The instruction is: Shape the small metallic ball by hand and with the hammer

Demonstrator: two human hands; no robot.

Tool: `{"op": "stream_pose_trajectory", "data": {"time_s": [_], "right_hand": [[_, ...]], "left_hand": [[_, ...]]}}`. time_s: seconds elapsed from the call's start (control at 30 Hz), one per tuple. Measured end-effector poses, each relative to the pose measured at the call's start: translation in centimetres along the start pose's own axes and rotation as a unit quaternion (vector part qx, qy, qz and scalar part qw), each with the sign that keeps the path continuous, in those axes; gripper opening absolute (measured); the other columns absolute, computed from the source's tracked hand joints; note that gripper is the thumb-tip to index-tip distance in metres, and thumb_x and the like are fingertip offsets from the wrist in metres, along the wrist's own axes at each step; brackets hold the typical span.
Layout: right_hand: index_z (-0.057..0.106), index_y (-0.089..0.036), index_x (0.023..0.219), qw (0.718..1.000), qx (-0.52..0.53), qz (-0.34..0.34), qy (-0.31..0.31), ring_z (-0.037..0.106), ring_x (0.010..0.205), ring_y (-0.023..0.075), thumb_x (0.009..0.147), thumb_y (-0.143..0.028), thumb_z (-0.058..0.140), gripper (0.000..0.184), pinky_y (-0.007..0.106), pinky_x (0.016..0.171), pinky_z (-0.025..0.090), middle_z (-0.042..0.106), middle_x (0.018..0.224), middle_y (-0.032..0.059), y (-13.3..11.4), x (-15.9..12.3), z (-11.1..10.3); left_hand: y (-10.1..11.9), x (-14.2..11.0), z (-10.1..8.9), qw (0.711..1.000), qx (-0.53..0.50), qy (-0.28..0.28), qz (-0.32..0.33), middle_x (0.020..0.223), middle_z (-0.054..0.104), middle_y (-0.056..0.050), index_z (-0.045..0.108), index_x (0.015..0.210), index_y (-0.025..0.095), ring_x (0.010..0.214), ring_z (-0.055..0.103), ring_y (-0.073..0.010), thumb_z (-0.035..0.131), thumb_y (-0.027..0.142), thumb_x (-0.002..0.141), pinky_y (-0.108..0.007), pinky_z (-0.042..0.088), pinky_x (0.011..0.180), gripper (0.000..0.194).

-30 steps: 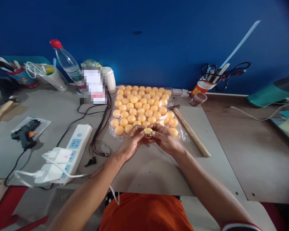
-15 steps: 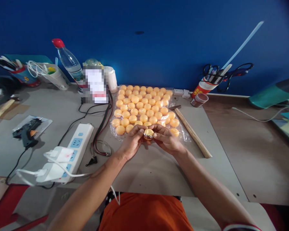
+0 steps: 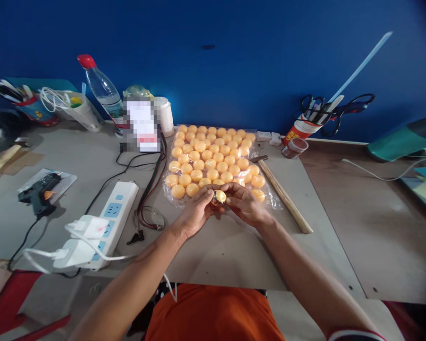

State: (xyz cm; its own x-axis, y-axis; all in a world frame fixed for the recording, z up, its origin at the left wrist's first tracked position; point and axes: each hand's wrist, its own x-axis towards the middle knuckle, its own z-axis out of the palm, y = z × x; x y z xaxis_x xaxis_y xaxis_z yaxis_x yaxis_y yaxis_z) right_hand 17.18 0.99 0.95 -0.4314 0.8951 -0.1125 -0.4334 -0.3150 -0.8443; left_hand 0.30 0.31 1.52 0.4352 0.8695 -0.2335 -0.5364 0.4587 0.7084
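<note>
Between the fingertips of both hands is a small round object (image 3: 219, 197), yellow on top with a shiny, metallic-looking rim; I cannot make out its exact kind. My left hand (image 3: 198, 208) pinches it from the left, while my right hand (image 3: 246, 203) grips its right side. Just beyond my fingers lies a clear plastic bag (image 3: 168, 192) filled with rows of orange balls (image 3: 209, 164). To the right of the bag rests a hammer (image 3: 284, 195) with a wooden handle, its head pointing away.
At left lie a white power strip (image 3: 115, 208) with plugged-in chargers and a black glue gun (image 3: 40, 194). A bottle (image 3: 104, 92), a phone (image 3: 144, 124) and a white container (image 3: 164, 116) stand at the back. Right of them are a tool cup (image 3: 303, 127) and a green bottle (image 3: 404, 137).
The small round object has been turned in the fingers, so its yellow face shows more and its shiny rim less. Both hands stay in nearly the same place.
</note>
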Motion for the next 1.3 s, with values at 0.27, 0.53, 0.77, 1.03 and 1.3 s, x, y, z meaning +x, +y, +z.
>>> {"op": "stream_pose_trajectory", "data": {"time_s": [0.27,0.53,0.77,1.03,1.3], "right_hand": [[0.064,-0.022,0.088,0.999,-0.009,0.004,0.053,0.061,0.061,0.0144,0.067,-0.032,0.087,0.033,0.031,0.055,0.053,0.068,0.074,-0.0012,0.0,0.2,0.0],[0.065,-0.022,0.100,0.993,-0.073,-0.045,0.081,0.061,0.077,0.0143,0.071,-0.036,0.084,0.038,0.027,0.065,0.050,0.066,0.086,0.0005,0.3,-0.4,0.0],[0.058,-0.022,0.109,0.961,-0.241,-0.087,0.107,0.054,0.079,0.0148,0.076,-0.030,0.079,0.040,0.029,0.069,0.046,0.061,0.091,0.0008,1.1,-0.6,0.5],[0.057,-0.021,0.107,0.926,-0.335,-0.134,0.107,0.049,0.073,0.0139,0.078,-0.034,0.074,0.036,0.029,0.066,0.042,0.058,0.089,0.0008,0.9,-0.6,0.8],[0.058,-0.021,0.104,0.908,-0.369,-0.171,0.104,0.050,0.074,0.0140,0.081,-0.033,0.071,0.030,0.029,0.067,0.043,0.060,0.091,0.0016,0.9,-0.5,0.8]], "left_hand": [[-0.3,0.0,-0.4,1.000,0.004,0.006,0.017,0.085,0.068,-0.002,0.063,0.102,0.017,0.069,0.068,-0.0161,0.081,0.041,0.075,-0.032,0.055,0.067,0.041],[-0.2,0.0,0.1,0.999,-0.026,0.007,0.028,0.088,0.068,-0.002,0.064,0.097,0.016,0.082,0.068,-0.0152,0.086,0.032,0.071,-0.034,0.056,0.081,0.038],[0.1,0.0,-0.1,0.999,-0.042,0.011,0.008,0.083,0.065,0.000,0.063,0.096,0.016,0.076,0.063,-0.0103,0.085,0.024,0.071,-0.026,0.055,0.077,0.034],[0.1,-0.1,0.1,0.998,-0.056,-0.006,0.017,0.091,0.065,-0.001,0.063,0.093,0.015,0.081,0.064,-0.0116,0.085,0.021,0.071,-0.028,0.055,0.078,0.032],[0.1,-0.1,0.0,0.998,-0.065,-0.009,0.013,0.089,0.066,0.000,0.064,0.094,0.016,0.075,0.064,-0.0100,0.085,0.021,0.070,-0.027,0.056,0.075,0.033]]}}
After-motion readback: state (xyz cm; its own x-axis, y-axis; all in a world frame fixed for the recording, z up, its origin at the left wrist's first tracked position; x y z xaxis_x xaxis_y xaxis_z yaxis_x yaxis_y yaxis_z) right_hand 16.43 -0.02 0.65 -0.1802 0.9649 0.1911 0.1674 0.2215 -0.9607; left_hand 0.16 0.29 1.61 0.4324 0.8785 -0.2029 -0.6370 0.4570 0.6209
